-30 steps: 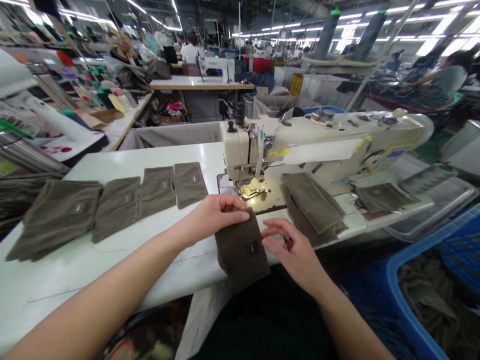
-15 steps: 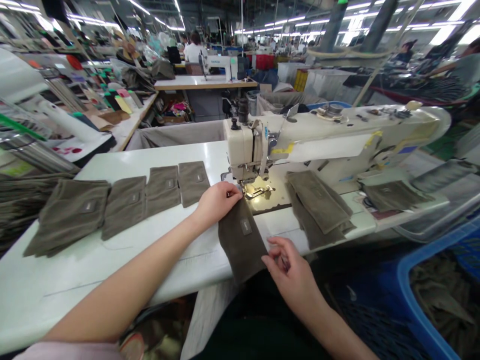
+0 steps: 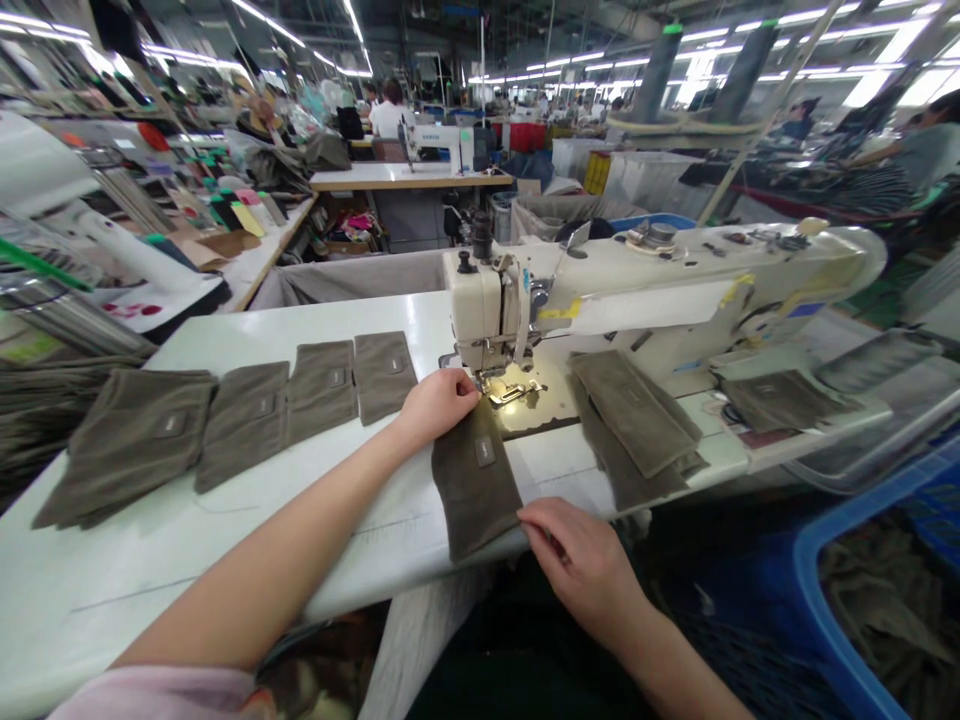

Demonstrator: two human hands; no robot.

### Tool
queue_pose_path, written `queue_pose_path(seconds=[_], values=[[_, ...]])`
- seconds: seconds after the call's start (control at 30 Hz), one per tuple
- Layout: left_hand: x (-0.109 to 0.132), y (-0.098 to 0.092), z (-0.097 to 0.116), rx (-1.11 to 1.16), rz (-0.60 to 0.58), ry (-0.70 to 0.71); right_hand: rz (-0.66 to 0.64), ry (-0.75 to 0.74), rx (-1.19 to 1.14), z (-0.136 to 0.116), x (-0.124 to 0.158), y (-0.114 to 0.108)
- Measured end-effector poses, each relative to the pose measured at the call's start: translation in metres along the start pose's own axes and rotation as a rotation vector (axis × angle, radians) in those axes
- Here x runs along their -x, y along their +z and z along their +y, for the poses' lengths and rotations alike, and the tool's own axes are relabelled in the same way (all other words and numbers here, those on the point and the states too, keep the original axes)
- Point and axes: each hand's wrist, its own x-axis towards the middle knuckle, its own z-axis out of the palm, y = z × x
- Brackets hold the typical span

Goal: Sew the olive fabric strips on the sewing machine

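Brought the right hand (image 3: 574,550) in since the earlier frame, now pinching the near right corner of the olive-brown fabric panel (image 3: 476,500). Gripping its far end with the left hand (image 3: 441,402), fingers closed, just beside the industrial sewing machine's (image 3: 652,268) needle area. Probably lining up for stitching, so likely needing a straight, steady feed next. Can spot a label patch (image 3: 486,451) between both sets of fingers, but can't read its lettering.
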Motion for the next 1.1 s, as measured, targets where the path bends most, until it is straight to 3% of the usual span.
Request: queue_pose_path(seconds=[0.2, 0.63, 1.1], values=[[-0.006, -0.001, 0.000, -0.008, -0.022, -0.057, -0.074, 0.001, 0.156, -0.003, -0.004, 0.000], [-0.006, 0.001, 0.001, -0.022, 0.001, -0.102, -0.164, 0.099, 0.173, -0.006, -0.005, 0.002], [-0.011, -0.006, 0.005, -0.108, -0.021, -0.122, -0.237, 0.105, 0.218, -0.006, -0.013, 0.002]])
